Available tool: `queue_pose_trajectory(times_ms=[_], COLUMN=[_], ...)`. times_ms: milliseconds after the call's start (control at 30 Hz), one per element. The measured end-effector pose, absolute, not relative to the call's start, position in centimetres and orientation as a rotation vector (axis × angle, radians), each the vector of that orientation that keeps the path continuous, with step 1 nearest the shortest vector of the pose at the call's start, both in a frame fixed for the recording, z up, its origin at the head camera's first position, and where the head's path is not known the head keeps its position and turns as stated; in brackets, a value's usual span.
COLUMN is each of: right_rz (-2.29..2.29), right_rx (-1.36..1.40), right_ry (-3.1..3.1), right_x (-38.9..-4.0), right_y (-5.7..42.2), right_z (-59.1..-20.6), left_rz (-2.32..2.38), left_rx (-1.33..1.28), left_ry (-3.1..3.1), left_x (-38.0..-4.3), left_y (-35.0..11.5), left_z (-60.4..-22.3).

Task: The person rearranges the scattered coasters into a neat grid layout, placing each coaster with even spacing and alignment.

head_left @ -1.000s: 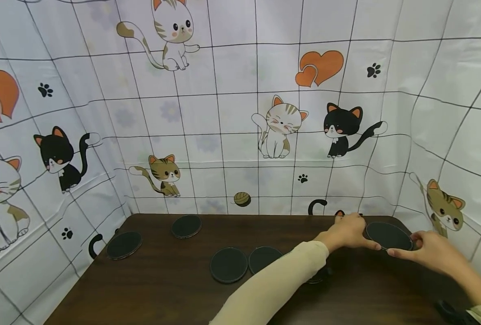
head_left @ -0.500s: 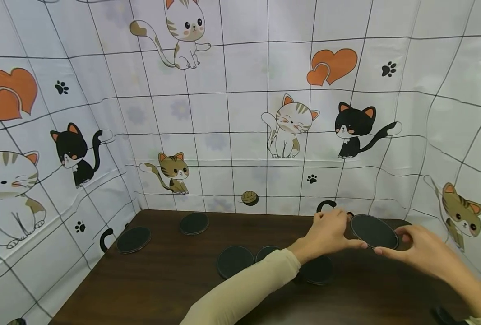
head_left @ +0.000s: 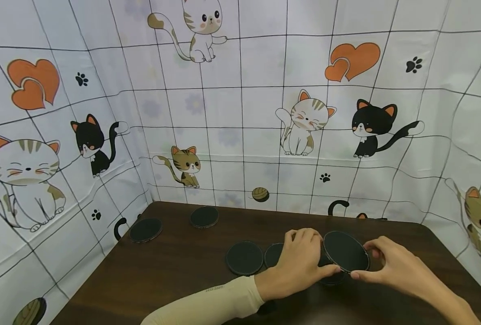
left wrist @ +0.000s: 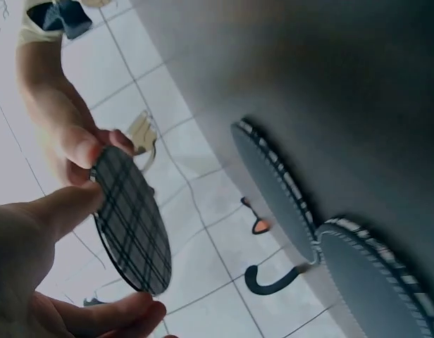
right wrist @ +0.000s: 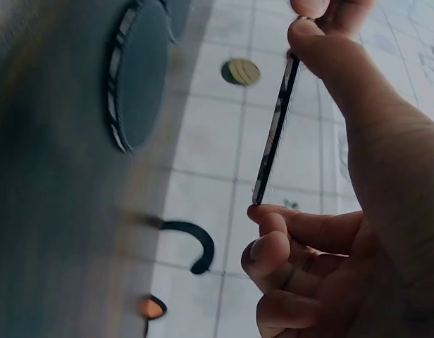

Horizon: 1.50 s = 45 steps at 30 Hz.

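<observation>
A round coaster (head_left: 346, 251) is held up over the right part of the table, tilted, its plain dark face up in the head view. The left wrist view shows its grey plaid underside (left wrist: 132, 218); edge-on in the right wrist view, it is thin. My left hand (head_left: 295, 264) pinches its left edge between thumb and fingers. The opposite edge is pinched by my right hand (head_left: 399, 266), the two thumbs close together at the near rim. Below it, another dark coaster (head_left: 331, 278) lies mostly hidden on the table.
Two coasters lie side by side mid-table, one whole (head_left: 244, 258), the other (head_left: 273, 253) partly behind my left hand. Farther left are a coaster (head_left: 145, 230) near the left edge and one (head_left: 204, 217) at the back. A cat-print curtain (head_left: 261, 149) surrounds the brown table (head_left: 171, 266).
Both hands have brought the coaster from the table's back right corner leftward and nearer, over another coaster. It now tilts more toward the camera. The head view has turned slightly left.
</observation>
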State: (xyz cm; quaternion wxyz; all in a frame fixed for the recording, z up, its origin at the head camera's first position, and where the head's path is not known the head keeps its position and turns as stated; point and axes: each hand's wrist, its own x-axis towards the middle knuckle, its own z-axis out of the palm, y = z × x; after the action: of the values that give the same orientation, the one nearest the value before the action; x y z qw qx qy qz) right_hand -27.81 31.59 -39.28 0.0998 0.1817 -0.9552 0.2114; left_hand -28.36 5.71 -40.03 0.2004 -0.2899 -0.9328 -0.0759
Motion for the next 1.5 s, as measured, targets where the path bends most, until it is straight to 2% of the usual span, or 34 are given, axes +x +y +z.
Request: queue_pose_trajectory(times_ms=[300, 567, 1133, 1500], right_rz=[0.590, 0.564, 0.641, 0.705], right_rx=[0.606, 0.673, 0.608, 0.711], right_ry=[-2.840, -2.939, -3.180, -3.199], right_x=[-26.6, -26.0, -25.0, -24.7], right_y=[28.3, 27.1, 26.9, 27.4], right_z=[-40.9, -42.9, -43.8, -44.0], left_rz=[-0.382, -0.350, -0.205, -0.215], left_rx=[-0.790, -0.835, -0.945, -1.032], left_ry=[-2.762, -2.820, -2.935, -2.980], left_x=[-25.8, -24.7, -23.6, -23.4], left_y=[1.7, 0.3, 0.9, 1.4], left_z=[-41.1, -42.4, -42.8, -43.3])
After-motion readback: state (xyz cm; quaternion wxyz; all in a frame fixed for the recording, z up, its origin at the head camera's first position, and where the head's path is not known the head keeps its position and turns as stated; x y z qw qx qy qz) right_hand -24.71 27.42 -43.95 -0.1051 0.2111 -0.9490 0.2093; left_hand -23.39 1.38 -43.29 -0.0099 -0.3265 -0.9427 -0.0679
